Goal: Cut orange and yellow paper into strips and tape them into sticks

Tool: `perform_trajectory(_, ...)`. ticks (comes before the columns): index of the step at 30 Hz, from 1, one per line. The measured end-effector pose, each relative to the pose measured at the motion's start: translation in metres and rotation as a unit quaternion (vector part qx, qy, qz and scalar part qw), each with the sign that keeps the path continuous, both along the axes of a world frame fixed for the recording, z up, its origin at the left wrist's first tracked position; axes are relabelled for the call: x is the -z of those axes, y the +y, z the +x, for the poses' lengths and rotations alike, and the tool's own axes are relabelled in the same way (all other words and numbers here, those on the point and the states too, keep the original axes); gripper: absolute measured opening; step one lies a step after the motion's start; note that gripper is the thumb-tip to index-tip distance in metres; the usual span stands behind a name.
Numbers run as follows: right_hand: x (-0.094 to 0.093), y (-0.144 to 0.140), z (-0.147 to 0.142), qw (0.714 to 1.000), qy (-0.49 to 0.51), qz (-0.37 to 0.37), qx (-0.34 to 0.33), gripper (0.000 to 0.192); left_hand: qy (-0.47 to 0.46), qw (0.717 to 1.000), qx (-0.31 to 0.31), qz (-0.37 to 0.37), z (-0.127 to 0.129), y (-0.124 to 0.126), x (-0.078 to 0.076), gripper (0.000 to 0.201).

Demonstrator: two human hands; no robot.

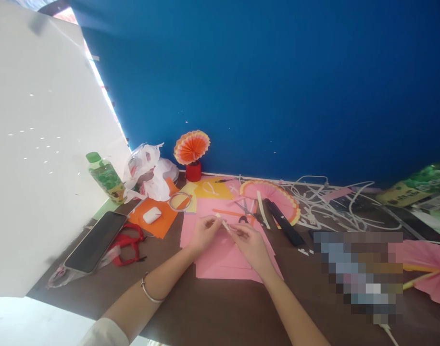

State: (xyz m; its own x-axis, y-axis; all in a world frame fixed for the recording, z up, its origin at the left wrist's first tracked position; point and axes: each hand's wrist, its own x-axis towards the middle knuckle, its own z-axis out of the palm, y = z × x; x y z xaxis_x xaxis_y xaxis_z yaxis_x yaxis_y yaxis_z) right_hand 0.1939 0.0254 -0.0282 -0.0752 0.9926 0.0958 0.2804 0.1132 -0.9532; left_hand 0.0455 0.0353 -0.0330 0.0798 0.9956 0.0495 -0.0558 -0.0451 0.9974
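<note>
Over the pink paper (223, 259), left hand (204, 234) and right hand (249, 244) each pinch one thin paper strip (226, 225), fingers closed on it.

A thin, pale paper strip (225, 225), narrow and slightly tilted, is pinched between the fingertips of the left hand (204, 232) and right hand (249, 242), held just above a stack of pink paper sheets (223, 259) lying flat on the dark desk (212, 312).

Left of the worktop (220, 312): a phone (96, 241), red scissors (129, 244), a green-capped bottle (106, 177) (upright). Farther back, a paper fan (191, 146), tangled white cables (335, 204).
</note>
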Motion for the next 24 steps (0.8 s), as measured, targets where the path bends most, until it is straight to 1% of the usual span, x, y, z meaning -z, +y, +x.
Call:
perform_trajectory(4,-0.0009,-0.0007,-0.0007,0.999,-0.03,0.024,-0.017,0.031,-0.016,1.0,0.002,-0.006,-0.0003,0.0,0.0013,0.029)
perform_trajectory(12,-0.0007,-0.0023,-0.002,0.998,-0.039,0.039,-0.001,0.027,-0.019,1.0,0.006,0.008,-0.0001,-0.0007,0.0009,0.029)
perform_trajectory(16,0.0011,-0.0019,-0.0022,0.999,-0.033,0.035,0.001,0.029,-0.028,1.0,0.006,0.011,0.0002,-0.0005,-0.0006,0.029)
perform_trajectory(21,0.0017,-0.0012,-0.0035,1.0,-0.012,0.026,0.012,0.029,-0.07,0.997,0.035,0.016,0.0014,-0.0031,-0.0066,0.03)
perform_trajectory(24,0.0016,-0.0011,-0.0041,0.999,-0.013,0.024,0.018,0.029,-0.099,0.995,0.034,0.001,0.0021,-0.0036,-0.008,0.028)
